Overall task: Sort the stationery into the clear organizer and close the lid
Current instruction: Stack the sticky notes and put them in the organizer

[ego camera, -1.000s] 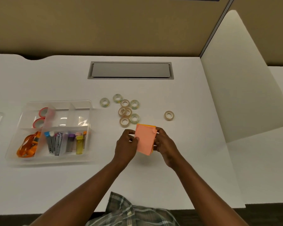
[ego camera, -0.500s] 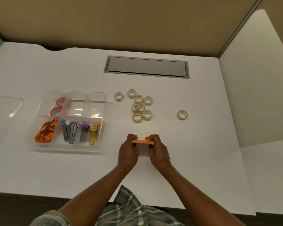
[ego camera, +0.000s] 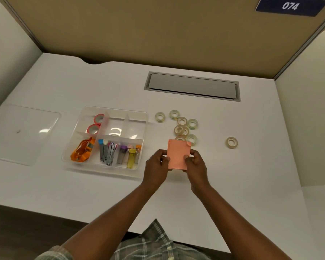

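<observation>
Both hands hold an orange sticky-note pad (ego camera: 177, 153) upright above the table, its face toward me, one top corner curled. My left hand (ego camera: 156, 167) pinches its left edge, my right hand (ego camera: 195, 165) its right edge. The clear organizer (ego camera: 77, 158) lies to the left, holding red tape rolls (ego camera: 95, 124), an orange lanyard (ego camera: 81, 152), nail clippers (ego camera: 106, 152) and small tubes (ego camera: 129, 156). Its two middle back compartments look bare. Several clear tape rolls (ego camera: 184, 126) lie loose behind the pad, and one roll (ego camera: 231, 142) sits apart at the right. The clear lid (ego camera: 21, 134) lies flat far left.
A grey cable hatch (ego camera: 192, 86) is set into the white table (ego camera: 251, 175) at the back. Beige partition walls stand behind and at both sides. The table's front edge runs just below my forearms.
The pad has tipped from edge-on and flat back up, so its face shows toward me. Both hands still hold it. The camera view has shifted, showing more of the left side and the lid.
</observation>
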Demonstrator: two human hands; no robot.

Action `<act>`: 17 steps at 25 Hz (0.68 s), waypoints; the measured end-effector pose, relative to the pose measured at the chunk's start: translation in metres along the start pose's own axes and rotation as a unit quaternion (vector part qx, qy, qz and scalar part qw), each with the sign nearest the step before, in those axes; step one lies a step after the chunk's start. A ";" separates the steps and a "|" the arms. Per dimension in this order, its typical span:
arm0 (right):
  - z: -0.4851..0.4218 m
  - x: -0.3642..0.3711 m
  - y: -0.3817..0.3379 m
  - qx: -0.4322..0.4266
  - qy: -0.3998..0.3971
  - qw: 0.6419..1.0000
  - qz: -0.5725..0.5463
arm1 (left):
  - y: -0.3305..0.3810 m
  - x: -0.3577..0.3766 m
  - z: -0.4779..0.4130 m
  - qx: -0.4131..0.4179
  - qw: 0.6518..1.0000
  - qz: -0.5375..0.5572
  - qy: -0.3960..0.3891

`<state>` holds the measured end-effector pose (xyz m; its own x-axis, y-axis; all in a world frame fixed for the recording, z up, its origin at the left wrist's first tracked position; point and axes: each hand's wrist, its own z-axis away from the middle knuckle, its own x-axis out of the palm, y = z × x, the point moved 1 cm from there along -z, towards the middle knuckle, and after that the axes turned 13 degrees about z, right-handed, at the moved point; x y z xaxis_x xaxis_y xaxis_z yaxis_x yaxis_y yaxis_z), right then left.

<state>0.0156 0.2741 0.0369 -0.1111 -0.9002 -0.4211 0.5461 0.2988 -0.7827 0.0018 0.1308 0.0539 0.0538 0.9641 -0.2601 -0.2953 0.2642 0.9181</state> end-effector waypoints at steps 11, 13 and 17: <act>0.003 0.119 -0.105 -0.191 0.041 0.969 0.154 | 0.001 -0.146 -0.053 -0.011 0.996 -0.040 0.082; -0.002 0.135 -0.115 -0.198 0.045 0.961 0.186 | 0.001 -0.170 -0.070 -0.008 0.994 -0.033 0.104; -0.011 0.157 -0.107 -0.219 0.031 0.910 0.350 | 0.005 -0.212 -0.113 -0.017 0.985 -0.059 0.159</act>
<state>-0.0691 0.1046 0.0492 0.0820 -0.4240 -0.9020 0.1184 0.9027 -0.4136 -0.1187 -0.0753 0.0798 -0.2100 0.8681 -0.4499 -0.3365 0.3678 0.8669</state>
